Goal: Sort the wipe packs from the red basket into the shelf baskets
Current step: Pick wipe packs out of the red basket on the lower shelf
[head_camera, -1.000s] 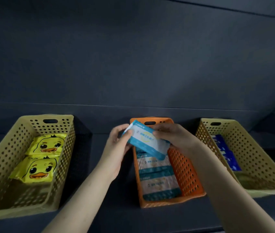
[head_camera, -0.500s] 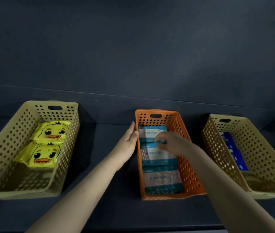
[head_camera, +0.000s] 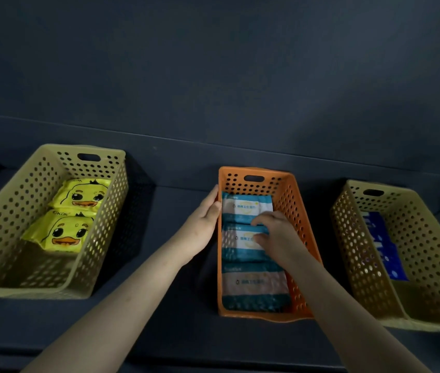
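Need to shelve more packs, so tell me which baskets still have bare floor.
The left yellow basket has a bare near half, in front of the nearer duck pack. The right yellow basket has a bare near end, this side of the blue pack. Crowded: the orange basket, floor filled by three teal packs, right hand on them, left hand against its left wall.

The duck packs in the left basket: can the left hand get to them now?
Probably yes: the left hand holds nothing, and the duck packs lie uncovered in their open yellow basket nearby.
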A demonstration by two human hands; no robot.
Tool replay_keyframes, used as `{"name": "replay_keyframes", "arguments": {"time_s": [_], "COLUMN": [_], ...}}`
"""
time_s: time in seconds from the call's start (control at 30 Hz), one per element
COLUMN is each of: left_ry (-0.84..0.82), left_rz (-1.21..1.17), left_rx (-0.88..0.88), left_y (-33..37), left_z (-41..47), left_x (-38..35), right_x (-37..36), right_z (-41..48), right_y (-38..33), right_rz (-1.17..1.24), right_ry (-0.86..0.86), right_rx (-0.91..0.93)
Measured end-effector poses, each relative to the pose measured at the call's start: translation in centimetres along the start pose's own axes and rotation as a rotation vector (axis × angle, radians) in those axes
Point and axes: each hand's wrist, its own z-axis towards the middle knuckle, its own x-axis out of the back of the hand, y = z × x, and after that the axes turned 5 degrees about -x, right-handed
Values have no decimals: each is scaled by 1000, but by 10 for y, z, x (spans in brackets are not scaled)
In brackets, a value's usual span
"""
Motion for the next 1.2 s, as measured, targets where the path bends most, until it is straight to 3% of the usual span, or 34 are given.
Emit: {"name": "replay_keyframes", "arguments": {"time_s": [0.2, 0.33, 0.53, 0.7, 0.97, 1.2], "left_ry": [18, -77, -73, -157, -306, -449], "left_rz": [160, 320, 393, 303, 314, 292], "left_rx": [-8, 65, -60, -76, 93, 228], "left_y": [5, 9, -7, -45, -152, -201], "left_z": [-7, -27, -106, -219, -354, -402], "left_x": [9, 34, 71, 96, 76, 11], "right_x": [14, 32, 23, -50, -199, -241], "right_z": [-11, -49, -144, -262, -403, -474], "right_y": [-8, -23, -63, -89, -62, 0], "right_rz": [-22, 45, 171, 205, 330, 363], "right_ry": [-26, 11, 267, 413, 237, 176], "right_rx": [5, -27, -29, -88, -447, -685]}}
